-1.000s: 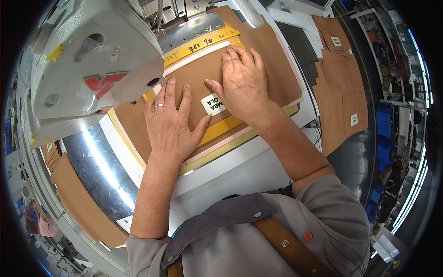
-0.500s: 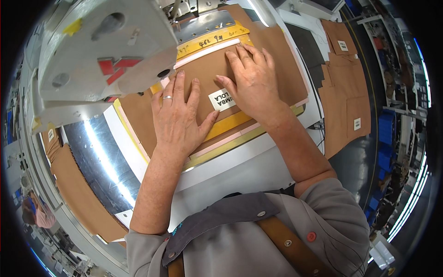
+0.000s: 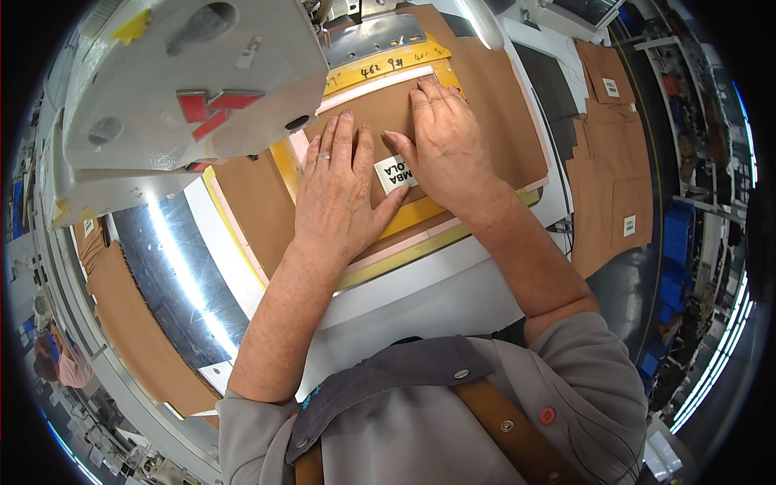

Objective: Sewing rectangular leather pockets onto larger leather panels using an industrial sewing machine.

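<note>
A brown fabric piece (image 3: pixel 368 103) lies under both my hands, within a yellow frame (image 3: pixel 283 166) marked with handwriting. A white printed label (image 3: pixel 388 171) shows on the piece, partly hidden by my right hand. My left hand (image 3: pixel 343 178) rests flat on the left part, fingers stretched forward and a ring on one finger; its thumb touches the label's near edge. My right hand (image 3: pixel 449 141) lies on the right part, fingertips at the far edge beside a white strip (image 3: pixel 376 89). Larger brown fabric (image 3: pixel 517 121) spreads beneath the frame.
A big grey machine head (image 3: pixel 194 89) with red marks overhangs the left. A metal plate (image 3: pixel 376 42) sits beyond the frame. Labelled brown pieces (image 3: pixel 610 178) lie at right, and more brown fabric (image 3: pixel 141 323) at left. A person (image 3: pixel 69 360) is far left.
My left hand has slid rightward, closer to my right hand. More of the yellow frame's left side now shows. The whole view has shifted slightly; my right hand keeps nearly the same place.
</note>
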A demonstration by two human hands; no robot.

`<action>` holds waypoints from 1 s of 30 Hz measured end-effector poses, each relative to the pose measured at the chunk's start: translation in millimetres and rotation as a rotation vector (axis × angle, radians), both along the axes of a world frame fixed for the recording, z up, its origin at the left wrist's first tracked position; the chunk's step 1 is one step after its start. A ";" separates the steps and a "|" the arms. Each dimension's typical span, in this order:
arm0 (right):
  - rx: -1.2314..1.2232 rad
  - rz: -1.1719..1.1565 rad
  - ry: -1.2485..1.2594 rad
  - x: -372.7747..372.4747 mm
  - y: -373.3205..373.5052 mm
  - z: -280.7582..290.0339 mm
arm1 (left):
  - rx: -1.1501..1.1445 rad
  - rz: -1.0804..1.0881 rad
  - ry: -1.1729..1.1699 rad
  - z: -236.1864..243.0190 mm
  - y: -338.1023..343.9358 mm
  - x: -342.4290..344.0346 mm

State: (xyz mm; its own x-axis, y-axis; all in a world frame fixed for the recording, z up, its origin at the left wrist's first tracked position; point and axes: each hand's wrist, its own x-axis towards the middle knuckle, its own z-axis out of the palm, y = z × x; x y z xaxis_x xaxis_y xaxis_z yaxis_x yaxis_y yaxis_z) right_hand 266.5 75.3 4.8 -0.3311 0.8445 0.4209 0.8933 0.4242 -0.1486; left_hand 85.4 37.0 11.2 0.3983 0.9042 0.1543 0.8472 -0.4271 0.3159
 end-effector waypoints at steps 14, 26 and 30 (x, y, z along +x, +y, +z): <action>0.064 0.109 -0.111 11.6 7.1 4.1 | -0.008 -0.002 0.056 0.8 -0.5 1.2; 0.092 0.092 -0.183 4.4 6.3 6.5 | 0.016 -0.012 0.081 2.6 1.1 -2.4; 0.092 0.079 -0.236 1.6 5.8 8.9 | -0.010 -0.010 0.085 4.5 0.7 -3.6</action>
State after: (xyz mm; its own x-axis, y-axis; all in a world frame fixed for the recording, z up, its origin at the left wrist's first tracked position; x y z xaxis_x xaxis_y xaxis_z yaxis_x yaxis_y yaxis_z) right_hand 268.1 81.1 13.7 -0.4926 0.7738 0.3981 0.8622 0.4960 0.1027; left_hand 81.8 37.7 15.7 0.4187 0.9014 0.1105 0.8669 -0.4330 0.2470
